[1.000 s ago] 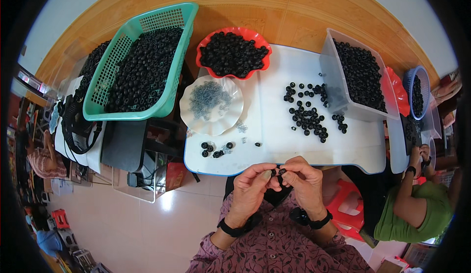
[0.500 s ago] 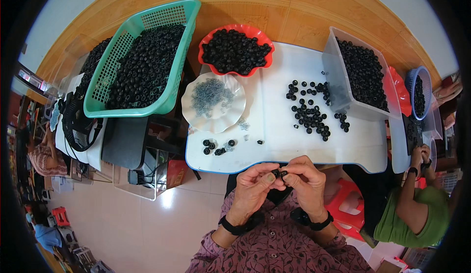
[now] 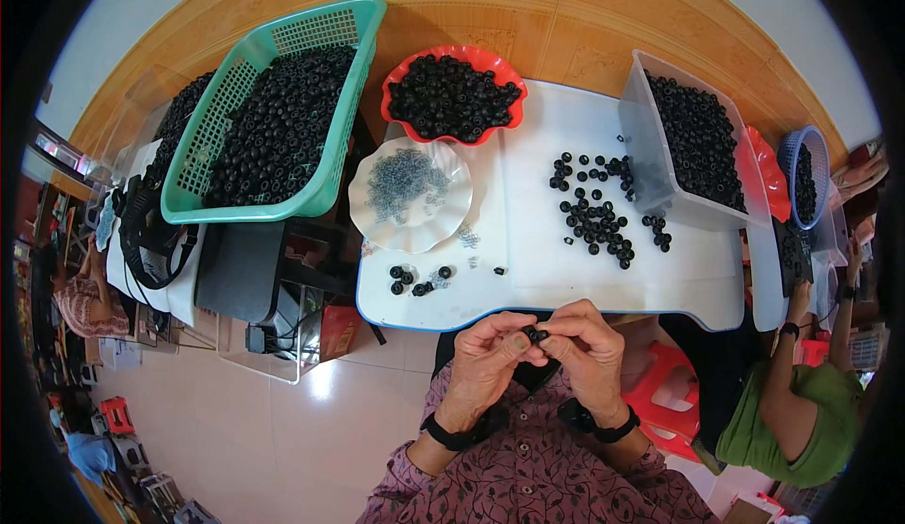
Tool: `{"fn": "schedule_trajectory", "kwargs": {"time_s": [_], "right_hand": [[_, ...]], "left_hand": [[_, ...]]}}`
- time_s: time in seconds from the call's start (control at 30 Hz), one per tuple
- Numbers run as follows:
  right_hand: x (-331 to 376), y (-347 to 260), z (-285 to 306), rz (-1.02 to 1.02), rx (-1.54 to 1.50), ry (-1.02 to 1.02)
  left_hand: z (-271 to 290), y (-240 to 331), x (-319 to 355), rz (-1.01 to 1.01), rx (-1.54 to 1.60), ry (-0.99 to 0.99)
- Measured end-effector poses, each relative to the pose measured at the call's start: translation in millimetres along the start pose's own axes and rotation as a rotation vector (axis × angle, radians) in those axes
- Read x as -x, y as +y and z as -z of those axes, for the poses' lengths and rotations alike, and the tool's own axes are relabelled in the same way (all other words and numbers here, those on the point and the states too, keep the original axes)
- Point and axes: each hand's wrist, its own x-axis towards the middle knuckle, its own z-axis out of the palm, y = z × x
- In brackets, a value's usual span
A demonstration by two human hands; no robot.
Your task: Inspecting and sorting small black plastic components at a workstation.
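My left hand (image 3: 490,359) and my right hand (image 3: 586,347) meet just off the table's near edge. Thumbs and fingertips of both pinch small black round parts (image 3: 535,334), pressed against each other; their exact kind is too small to make out. Ahead on the white table (image 3: 452,309) lie several loose black ring-like parts (image 3: 407,279) with small clear pieces beside them. A white scalloped plate (image 3: 377,227) holds many tiny clear pieces (image 3: 407,183). Further right is a spread of black round parts (image 3: 596,222).
A red scalloped bowl (image 3: 386,114) and a green basket (image 3: 283,211), both full of black parts, stand at the far side and left. A clear bin (image 3: 650,171) of black parts stands right. A red stool (image 3: 660,401) and a person in a green top (image 3: 782,420) are on the right.
In my fingertips the two black parts have come closer together, now touching. My hands have barely shifted. The person on the right has moved their arms apart.
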Motion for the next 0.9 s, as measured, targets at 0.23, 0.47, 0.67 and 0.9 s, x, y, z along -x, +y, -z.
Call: {"fn": "schedule_trajectory", "kwargs": {"time_s": [0.23, 0.47, 0.67, 0.9], "right_hand": [[1.8, -1.1, 0.2, 0.036, 0.079, -0.001], [1.8, -4.2, -1.0, 0.160, 0.345, 0.011], [2.0, -13.0, -2.1, 0.277, 0.467, 0.005], [4.8, -21.0, -8.0, 0.371, 0.564, 0.035]], "left_hand": [[-0.8, -1.1, 1.6, -0.001, -0.013, 0.007], [-1.6, -1.4, 4.9, -0.028, -0.056, 0.003], [-6.8, 1.3, 8.1, -0.049, -0.106, 0.012], [-7.3, -0.1, 9.4, -0.096, -0.154, 0.035]]}}
